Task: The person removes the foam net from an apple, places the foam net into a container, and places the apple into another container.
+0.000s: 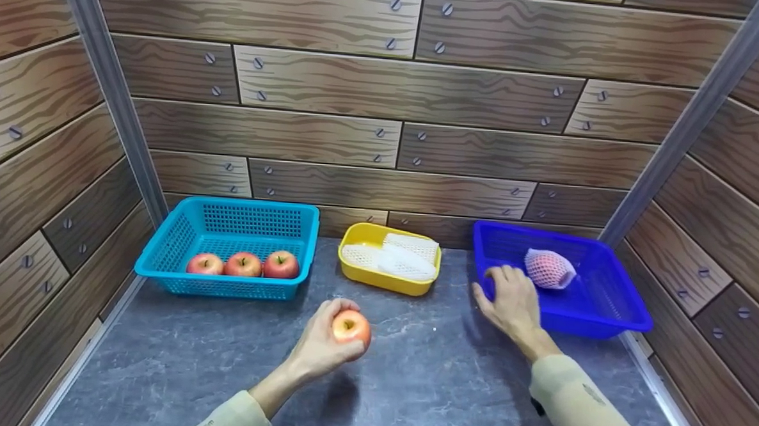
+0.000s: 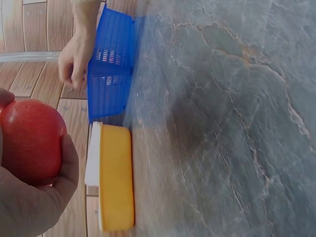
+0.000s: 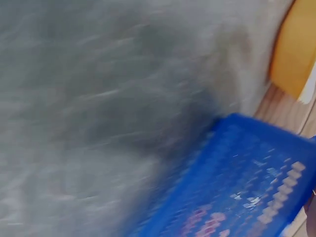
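My left hand (image 1: 316, 348) grips a red and yellow apple (image 1: 353, 328) above the tabletop, thumb on one side and fingers round the other. The same apple (image 2: 32, 143) looks deep red in the left wrist view. Over the left side of the dark blue basket (image 1: 606, 306) hangs my right hand (image 1: 513, 302), fingers loosely bent and holding nothing. Inside that basket, just beyond the right hand, lies an apple in a white foam net (image 1: 549, 269). The right wrist view is blurred and shows the basket's perforated side (image 3: 232, 173), with only a sliver of the hand.
A small yellow basket (image 1: 383, 279) with white foam nets (image 1: 409, 256) stands at the back middle. At the back left, a teal basket (image 1: 258, 204) holds three bare apples (image 1: 243, 265) along its near side. Wood-patterned walls (image 1: 331, 140) enclose the grey tabletop (image 1: 423, 381).
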The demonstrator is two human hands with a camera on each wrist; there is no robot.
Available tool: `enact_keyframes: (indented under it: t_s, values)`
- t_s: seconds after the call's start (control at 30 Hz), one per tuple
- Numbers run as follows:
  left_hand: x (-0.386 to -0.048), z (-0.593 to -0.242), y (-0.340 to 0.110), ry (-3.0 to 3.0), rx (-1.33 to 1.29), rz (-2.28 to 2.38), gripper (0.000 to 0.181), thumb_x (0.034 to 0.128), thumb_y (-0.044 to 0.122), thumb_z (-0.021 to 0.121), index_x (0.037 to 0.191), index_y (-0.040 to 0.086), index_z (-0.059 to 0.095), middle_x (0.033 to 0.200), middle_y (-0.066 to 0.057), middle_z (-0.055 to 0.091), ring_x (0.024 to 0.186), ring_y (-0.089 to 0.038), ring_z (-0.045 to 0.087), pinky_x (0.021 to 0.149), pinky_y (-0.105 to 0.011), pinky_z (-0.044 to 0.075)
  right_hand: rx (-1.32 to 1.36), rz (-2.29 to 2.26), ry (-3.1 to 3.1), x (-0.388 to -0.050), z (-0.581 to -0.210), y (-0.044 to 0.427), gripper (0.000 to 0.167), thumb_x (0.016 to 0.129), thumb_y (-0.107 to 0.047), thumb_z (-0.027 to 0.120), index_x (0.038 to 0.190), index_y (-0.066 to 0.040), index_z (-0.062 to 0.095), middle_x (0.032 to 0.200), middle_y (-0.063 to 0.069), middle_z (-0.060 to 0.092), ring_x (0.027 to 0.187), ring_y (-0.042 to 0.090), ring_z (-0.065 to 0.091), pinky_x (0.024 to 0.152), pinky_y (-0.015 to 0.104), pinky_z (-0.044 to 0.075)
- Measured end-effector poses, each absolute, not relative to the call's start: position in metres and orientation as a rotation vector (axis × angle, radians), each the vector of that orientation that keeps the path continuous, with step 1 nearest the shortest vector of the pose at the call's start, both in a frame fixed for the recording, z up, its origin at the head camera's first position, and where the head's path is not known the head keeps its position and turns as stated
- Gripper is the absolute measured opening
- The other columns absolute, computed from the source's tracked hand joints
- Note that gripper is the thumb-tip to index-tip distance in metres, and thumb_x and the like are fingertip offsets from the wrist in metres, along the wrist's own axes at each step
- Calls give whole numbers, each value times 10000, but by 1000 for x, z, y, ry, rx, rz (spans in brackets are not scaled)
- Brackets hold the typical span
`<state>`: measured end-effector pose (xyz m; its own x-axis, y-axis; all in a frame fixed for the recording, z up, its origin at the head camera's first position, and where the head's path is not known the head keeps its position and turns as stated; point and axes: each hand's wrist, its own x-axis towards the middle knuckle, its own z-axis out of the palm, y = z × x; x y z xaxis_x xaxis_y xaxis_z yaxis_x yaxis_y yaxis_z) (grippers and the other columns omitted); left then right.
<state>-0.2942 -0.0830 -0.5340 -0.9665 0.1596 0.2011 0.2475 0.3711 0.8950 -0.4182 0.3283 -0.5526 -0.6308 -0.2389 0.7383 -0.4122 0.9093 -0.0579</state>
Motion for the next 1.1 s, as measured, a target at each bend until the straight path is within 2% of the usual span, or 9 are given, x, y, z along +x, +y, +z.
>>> enact_keyframes:
  t_s: [0.17,0.4,0.57,0.7,0.87,1.1]
  values:
    - [-298,-534,-90,-2498,-312,-1707,545,751,207,882,1260,154,695,1162,-69,686,1008,-171,621,873,-325,515,448,225,-2314,-410,-572,347,358,919,-390,786,1024,-57,710,937,181,691,898,426,639,794,558,491]
    - [-309,-527,-101,-2474,-213,-1682,607,708,195,926,1259,135,679,1205,-108,678,1048,-186,616,917,-336,525,513,207,-2271,-411,-580,353,272,940,-320,681,989,-54,657,914,165,627,874,421,598,778,544,461]
    - [-324,-519,-112,-2431,-206,-1627,620,689,151,918,1255,99,672,1175,-115,713,1019,-187,634,917,-339,518,536,180,-2220,-412,-587,357,272,934,-318,616,976,-50,629,902,164,594,852,412,566,761,532,448]
    - [-343,-511,-124,-2422,-107,-1605,666,719,156,916,1315,84,627,1201,-129,718,1002,-221,662,899,-340,523,532,164,-2172,-414,-590,360,284,914,-326,597,963,-47,622,893,163,576,844,418,548,762,537,438]
    - [-371,-498,-146,-2387,20,-1562,721,760,191,937,1381,41,605,1279,-182,714,1082,-297,675,914,-349,529,524,158,-2150,-416,-593,358,292,910,-336,594,951,-49,618,883,163,567,840,418,543,766,541,429]
    - [-411,-484,-175,-2404,201,-1489,833,801,298,944,1512,33,600,1399,-217,714,1177,-354,684,1004,-460,559,519,153,-2152,-415,-592,357,278,897,-333,612,937,-58,618,877,147,571,834,401,542,768,522,419]
